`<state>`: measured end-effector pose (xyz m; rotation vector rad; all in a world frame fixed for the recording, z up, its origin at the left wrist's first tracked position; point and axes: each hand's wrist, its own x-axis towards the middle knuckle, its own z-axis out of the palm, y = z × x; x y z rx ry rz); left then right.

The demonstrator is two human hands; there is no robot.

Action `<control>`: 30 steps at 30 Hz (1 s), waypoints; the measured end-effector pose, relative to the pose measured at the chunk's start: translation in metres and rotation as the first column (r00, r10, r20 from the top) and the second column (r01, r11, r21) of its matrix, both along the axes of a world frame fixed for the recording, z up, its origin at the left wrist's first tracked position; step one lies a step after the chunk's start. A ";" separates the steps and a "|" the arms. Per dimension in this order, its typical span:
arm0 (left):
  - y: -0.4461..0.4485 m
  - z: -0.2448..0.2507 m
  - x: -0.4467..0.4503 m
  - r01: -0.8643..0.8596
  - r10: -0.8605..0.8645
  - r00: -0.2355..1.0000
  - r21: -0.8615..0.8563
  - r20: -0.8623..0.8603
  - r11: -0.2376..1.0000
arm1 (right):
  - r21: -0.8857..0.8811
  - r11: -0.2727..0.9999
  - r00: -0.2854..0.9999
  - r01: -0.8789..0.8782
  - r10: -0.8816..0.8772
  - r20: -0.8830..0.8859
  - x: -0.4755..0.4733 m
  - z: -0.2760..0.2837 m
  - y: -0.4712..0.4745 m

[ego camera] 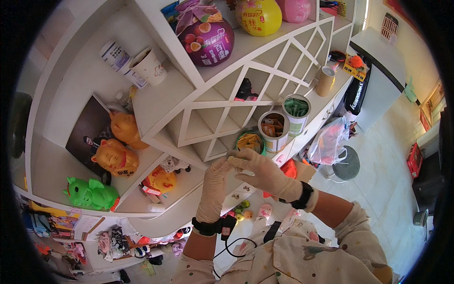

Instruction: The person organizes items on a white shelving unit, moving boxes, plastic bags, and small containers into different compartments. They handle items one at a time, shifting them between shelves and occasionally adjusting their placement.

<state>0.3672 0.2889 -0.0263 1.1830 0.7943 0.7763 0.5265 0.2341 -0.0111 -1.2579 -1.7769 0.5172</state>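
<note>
My left hand point(214, 181) and my right hand point(260, 170), both in pale gloves, meet in front of the shelf unit. Their fingertips pinch together around a small greyish thing point(232, 153), too small and covered to name. Just beyond the fingers is a green-rimmed round container point(264, 146) of yellow packets point(250, 141), partly hidden by my right hand. Beside it stands an open tin point(276, 145) holding orange packets point(272, 127). Behind that, another open tin point(298, 127) contains green packets point(296, 107).
A cardboard tube point(325, 81) stands farther along the counter. White lattice shelving point(244, 106) rises behind the tins. Cat figurines point(117, 156) and a green dragon figurine point(91, 194) sit at left. On the floor side are a round stool point(346, 163), a plastic bag point(328, 140) and fruit point(241, 212).
</note>
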 end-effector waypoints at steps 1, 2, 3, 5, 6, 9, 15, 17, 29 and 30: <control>0.001 0.001 -0.003 -0.025 0.031 0.996 0.066 -0.087 0.998 | 0.046 0.999 1.000 0.021 -0.021 0.002 -0.008 -0.003 0.008; 0.001 0.002 -0.007 -0.022 0.065 0.976 0.208 -0.206 0.978 | 0.065 0.997 0.999 0.044 -0.044 0.011 -0.014 -0.004 0.016; 0.005 0.003 -0.010 -0.021 0.032 0.997 0.143 -0.076 0.989 | 0.020 0.997 0.997 0.069 -0.070 0.042 -0.018 -0.005 0.023; 0.011 0.006 -0.019 0.008 -0.007 1.000 0.212 -0.007 0.977 | 0.021 0.998 0.997 0.065 -0.064 -0.038 -0.023 -0.003 0.041; 0.013 0.007 -0.023 -0.018 -0.002 0.993 0.174 0.115 0.985 | -0.071 0.995 0.996 0.070 -0.073 -0.042 -0.024 0.000 0.050; 0.010 0.013 -0.036 -0.107 0.098 0.994 0.223 0.048 0.969 | -0.114 0.990 0.913 0.089 -0.127 -0.389 -0.028 0.010 0.081; 0.003 0.024 -0.067 0.149 0.220 0.840 0.601 -0.496 0.785 | -0.086 0.981 0.966 0.174 -0.187 -0.180 -0.052 -0.003 0.142; 0.001 0.025 -0.079 0.202 0.226 0.828 0.649 -0.513 0.733 | -0.077 0.989 0.971 0.126 -0.139 -0.193 -0.056 -0.011 0.152; -0.006 0.019 -0.095 -0.017 0.150 0.860 0.267 -0.488 0.964 | -0.147 0.989 0.989 -0.013 -0.009 -0.145 -0.057 0.001 0.152; -0.005 0.020 -0.094 -0.016 0.144 0.860 0.257 -0.490 0.966 | -0.075 0.997 0.996 0.021 -0.027 -0.082 -0.056 -0.004 0.152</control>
